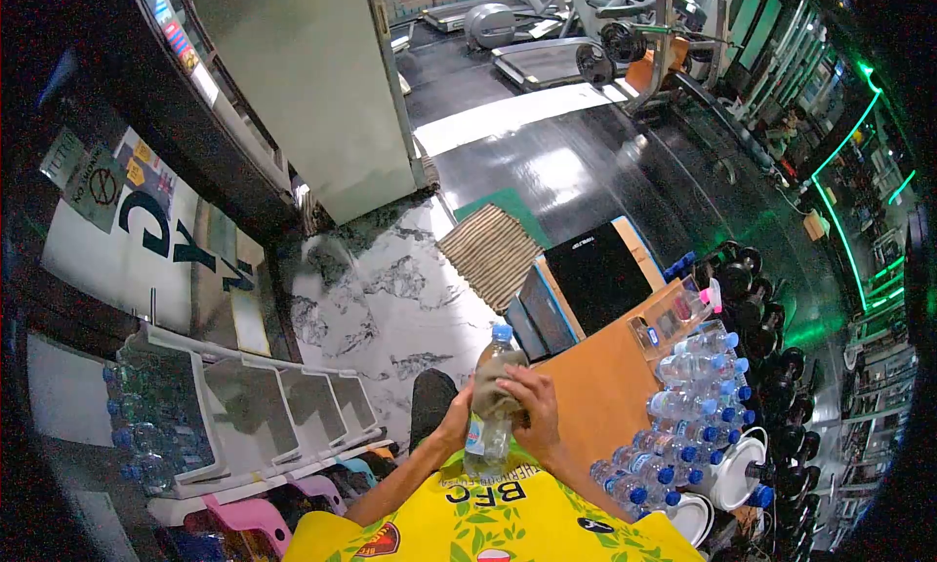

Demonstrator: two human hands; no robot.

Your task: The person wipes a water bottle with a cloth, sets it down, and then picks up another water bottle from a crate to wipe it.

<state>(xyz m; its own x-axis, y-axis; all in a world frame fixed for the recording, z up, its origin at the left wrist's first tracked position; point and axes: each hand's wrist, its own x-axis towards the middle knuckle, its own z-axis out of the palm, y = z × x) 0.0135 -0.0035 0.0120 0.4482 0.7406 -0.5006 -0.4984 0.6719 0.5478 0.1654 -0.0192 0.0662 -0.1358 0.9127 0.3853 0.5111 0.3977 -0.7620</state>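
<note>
A clear plastic water bottle [488, 437] with a blue cap stands upright in front of my chest. My left hand [457, 418] is closed around its left side. An olive-beige cloth [498, 379] wraps the upper part of the bottle. My right hand [533, 398] grips this cloth from the right, its fingers bent over it and pressed toward the bottle. The cloth hides part of the bottle below its neck.
Several capped water bottles [673, 406] crowd the right side of the wooden counter [605, 381], near a clear plastic box [673, 318]. A black monitor [605, 279] stands at its far end. Grey bins [254, 411] line the left; a striped mat [496, 255] lies ahead.
</note>
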